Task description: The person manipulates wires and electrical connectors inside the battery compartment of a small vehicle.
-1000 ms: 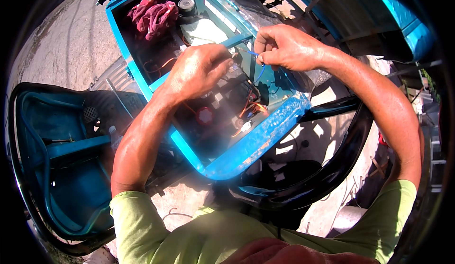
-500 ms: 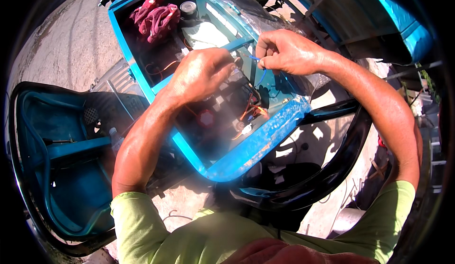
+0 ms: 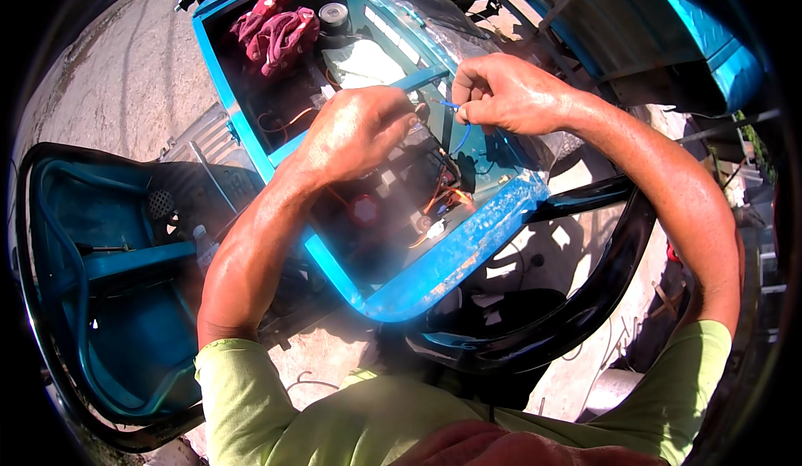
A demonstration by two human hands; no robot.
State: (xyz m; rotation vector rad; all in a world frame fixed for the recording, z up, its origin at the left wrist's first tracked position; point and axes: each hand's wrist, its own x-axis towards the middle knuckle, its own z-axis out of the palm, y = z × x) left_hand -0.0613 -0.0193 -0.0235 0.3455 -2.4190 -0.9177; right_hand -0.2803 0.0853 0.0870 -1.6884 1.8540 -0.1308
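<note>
Both hands work over an open blue compartment [image 3: 468,253] of a vehicle, with wiring inside. My right hand [image 3: 510,94] pinches a thin blue wire [image 3: 462,132] that curves down from its fingertips. Close beside it, my left hand [image 3: 355,127] reaches in with its fingers curled around something small near the wire's end; what it grips is hidden. Orange and red wires [image 3: 439,203] and a red round part [image 3: 365,211] lie lower in the compartment, beneath the hands.
A pink-red rag [image 3: 271,31], a black tape roll [image 3: 333,16] and a white cloth [image 3: 363,61] lie at the compartment's far end. A blue seat tub with black rim [image 3: 109,299] is at the left. A black curved panel [image 3: 576,299] sits below right. Concrete ground surrounds.
My left hand has shifted slightly toward the right hand, and the blue wire now hangs in a clearer loop below the right fingertips. The view has tilted a little.
</note>
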